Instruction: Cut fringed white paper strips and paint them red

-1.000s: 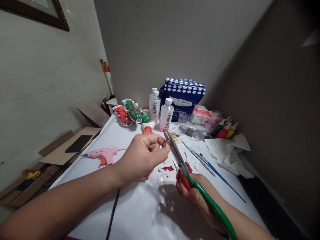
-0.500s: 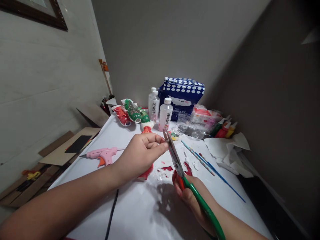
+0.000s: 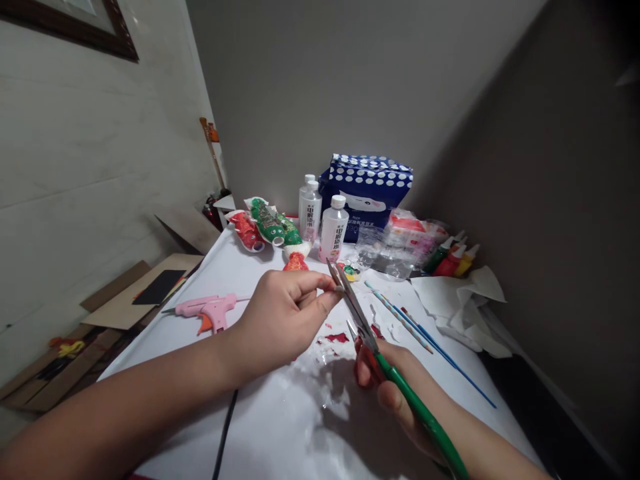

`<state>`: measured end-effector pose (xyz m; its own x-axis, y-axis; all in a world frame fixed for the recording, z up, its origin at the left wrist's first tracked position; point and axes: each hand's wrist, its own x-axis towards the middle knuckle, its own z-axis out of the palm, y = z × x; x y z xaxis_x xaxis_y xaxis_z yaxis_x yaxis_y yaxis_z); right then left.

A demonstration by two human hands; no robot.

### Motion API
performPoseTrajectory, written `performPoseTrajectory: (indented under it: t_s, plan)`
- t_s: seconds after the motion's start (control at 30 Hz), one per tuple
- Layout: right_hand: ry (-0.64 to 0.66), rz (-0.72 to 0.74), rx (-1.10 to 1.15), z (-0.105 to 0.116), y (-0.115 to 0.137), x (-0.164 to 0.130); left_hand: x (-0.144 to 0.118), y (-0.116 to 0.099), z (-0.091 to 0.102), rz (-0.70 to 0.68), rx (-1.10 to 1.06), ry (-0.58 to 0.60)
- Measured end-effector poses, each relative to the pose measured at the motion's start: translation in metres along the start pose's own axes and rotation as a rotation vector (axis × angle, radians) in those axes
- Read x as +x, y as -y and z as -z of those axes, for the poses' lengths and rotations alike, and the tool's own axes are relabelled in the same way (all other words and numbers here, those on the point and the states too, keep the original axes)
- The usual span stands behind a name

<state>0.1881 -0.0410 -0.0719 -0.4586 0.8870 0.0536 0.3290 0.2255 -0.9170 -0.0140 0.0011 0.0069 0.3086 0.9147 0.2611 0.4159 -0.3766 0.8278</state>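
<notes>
My right hand [image 3: 395, 380] grips a pair of green-handled scissors [image 3: 363, 320], whose blades point up and away from me and stand slightly apart. My left hand [image 3: 293, 313] is closed in a pinch, thumb against forefinger, on a small whitish piece [image 3: 339, 289] right beside the blades. What exactly that piece is, I cannot make out. Behind my left hand lies a red painted fish-like figure [image 3: 296, 259], partly hidden by the hand. Red and white scraps [image 3: 337, 338] lie on the white table covering [image 3: 280, 427] below the scissors.
A pink glue gun [image 3: 213, 310] with a black cord lies at left. Red and green fish figures [image 3: 267, 223], bottles [image 3: 333, 230] and a blue bag [image 3: 370, 193] stand at the back. Paintbrushes [image 3: 435, 343], paint bottles [image 3: 450, 261] and crumpled tissue [image 3: 463, 310] are on the right.
The scissor blades have parted a little, and my right hand has shifted slightly right. My left hand keeps its pinch close to the blades, now with a small whitish piece showing.
</notes>
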Motion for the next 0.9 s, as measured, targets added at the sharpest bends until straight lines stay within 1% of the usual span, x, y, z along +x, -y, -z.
performPoseTrajectory:
  t_s: [0.13,0.2,0.27,0.4,0.47,0.57,0.63,0.73,0.8,0.9]
  plan:
    - [-0.028,-0.053,0.016,0.001,0.01,0.001,0.0,0.001,0.0,-0.021,0.063,-0.017]
    - [-0.012,-0.062,0.008,0.001,0.011,0.0,0.0,0.001,-0.001,-0.016,0.057,-0.019]
    - [-0.014,-0.064,-0.001,0.001,0.008,-0.001,0.0,0.001,-0.001,0.01,0.024,-0.009]
    - [-0.072,-0.022,0.032,-0.003,-0.004,-0.004,0.001,0.0,-0.001,0.088,-0.05,0.009]
    - [-0.047,-0.002,0.082,-0.009,-0.008,-0.004,0.002,-0.001,-0.001,0.111,-0.079,0.021]
    - [-0.032,0.016,0.19,-0.018,-0.011,-0.005,0.002,0.0,-0.002,0.153,-0.133,0.095]
    - [-0.04,0.05,0.216,-0.022,-0.011,-0.006,0.003,0.0,-0.003,0.179,-0.165,0.137]
    - [-0.012,0.076,0.211,-0.022,-0.009,-0.005,0.002,-0.001,-0.003,0.183,-0.17,0.145]
    - [0.014,0.052,0.219,-0.02,-0.005,-0.004,0.002,-0.003,-0.002,0.183,-0.158,0.141]
    - [0.01,0.001,0.208,-0.017,0.003,-0.002,0.002,-0.003,0.0,0.173,-0.127,0.136]
